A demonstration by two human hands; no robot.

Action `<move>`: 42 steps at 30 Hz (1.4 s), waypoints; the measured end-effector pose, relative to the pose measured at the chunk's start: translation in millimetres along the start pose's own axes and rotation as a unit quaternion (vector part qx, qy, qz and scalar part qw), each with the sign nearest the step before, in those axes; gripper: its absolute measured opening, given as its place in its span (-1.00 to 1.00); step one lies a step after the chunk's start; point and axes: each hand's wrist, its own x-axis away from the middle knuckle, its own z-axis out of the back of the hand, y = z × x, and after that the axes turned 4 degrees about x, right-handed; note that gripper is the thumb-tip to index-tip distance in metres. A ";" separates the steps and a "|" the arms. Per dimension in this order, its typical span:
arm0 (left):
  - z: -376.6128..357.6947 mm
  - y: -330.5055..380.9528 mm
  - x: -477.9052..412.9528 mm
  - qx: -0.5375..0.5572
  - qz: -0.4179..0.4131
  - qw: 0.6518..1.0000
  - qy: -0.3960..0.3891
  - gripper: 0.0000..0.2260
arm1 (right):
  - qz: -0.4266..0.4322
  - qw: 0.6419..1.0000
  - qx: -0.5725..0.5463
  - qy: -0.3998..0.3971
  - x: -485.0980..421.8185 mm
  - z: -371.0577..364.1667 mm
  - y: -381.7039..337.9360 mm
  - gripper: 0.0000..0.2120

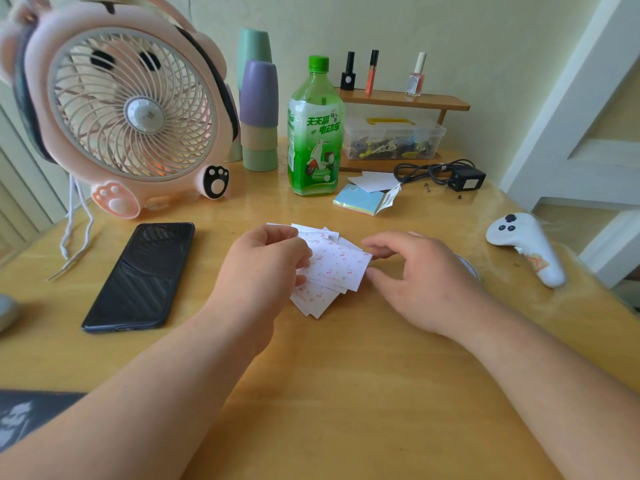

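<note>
**A:** From the head view, where do you have the paper squares [313, 299]?

**B:** They sit in a loose fan just above the tabletop [346, 393], right in front of you, between the phone [142, 278] and the white controller [526, 247]. Your left grip [266, 268] curls round the left side of the fan, with the fingers tucked over the sheets. Your right grip [412, 275] is narrowed to a pinch, thumb and forefinger meeting at the right edge of the top square [343, 268], and the other fingers hang loose.

**A:** So the step is peeling that one sheet off?

**B:** That's how I read it — one square drawn off the fan. To do it cleanly, make sure the pinch takes only the top edge. The sheets beneath are offset by very little, and a deep pinch is likely to drag two along.

**A:** And the left side?

**B:** Press firm enough there that the fan doesn't splay further, but don't crease it. Slide the top square out sideways, to your right and flat, rather than lifting it — thin paper like this will probably curl or catch if you pull upward.

**A:** Anything nearby to mind?

**B:** The green bottle [315, 133] and the pad of coloured notes [360, 200] stand well apart, behind the fan. The bare tabletop to your right, short of the controller, looks like the easiest place to lay the sheet down.
</note>
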 end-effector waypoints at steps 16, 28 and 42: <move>-0.9 -4.5 -0.8 -0.014 0.005 1.000 -0.024 -0.70 | 0.079 0.994 0.011 0.073 -9.7 -6.3 11.6 -0.83; -2.5 -1.1 2.3 -0.025 0.001 1.000 -0.015 -0.65 | 0.088 0.994 0.045 0.054 -9.4 -3.2 8.5 -0.74; -0.5 -2.2 0.2 -0.037 -0.002 0.999 -0.021 -0.75 | 0.134 0.980 0.031 0.142 -13.0 -1.6 13.2 -0.86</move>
